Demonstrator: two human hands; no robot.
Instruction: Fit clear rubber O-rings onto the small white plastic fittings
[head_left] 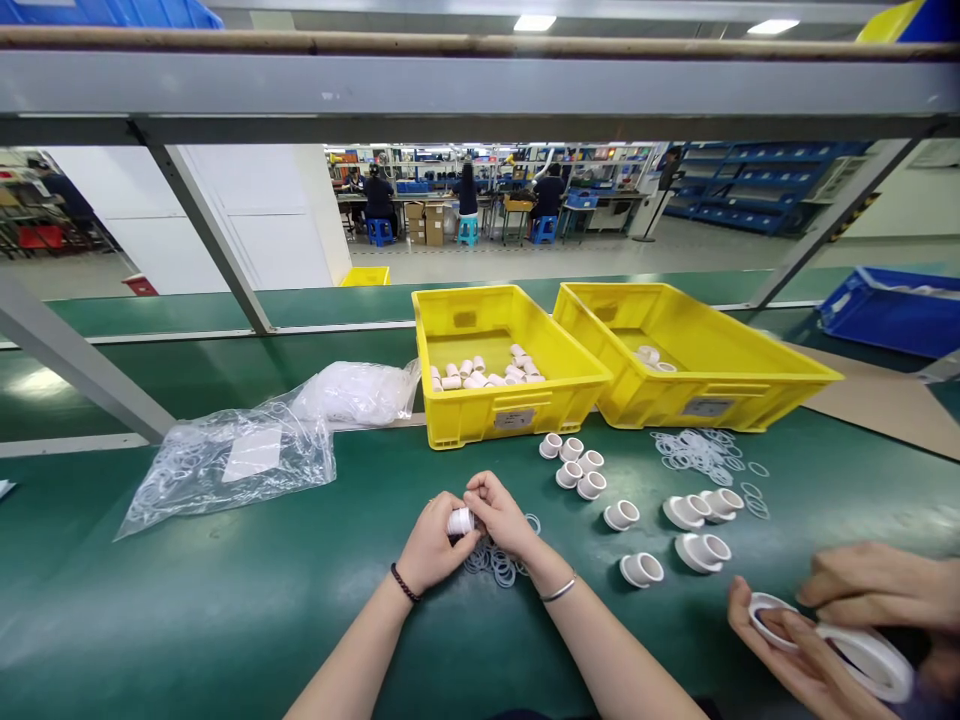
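My left hand (pixel 433 545) is closed around a small white plastic fitting (pixel 460 521) just above the green table. My right hand (pixel 496 512) is closed too, its fingertips pinched on the top of the same fitting. Under and just behind my hands lies a small heap of clear rubber rings (pixel 495 562). To the right, several white fittings (pixel 574 463) stand on the table, with larger flanged ones (pixel 701 550) further right.
Two yellow bins stand behind: the left bin (pixel 517 410) holds several white fittings, the right bin (pixel 720 385) a few. Clear bags of rings (pixel 232 460) lie at left. More loose rings (pixel 697 450) lie at right. Another person's hands (pixel 825 630) hold a white part at lower right.
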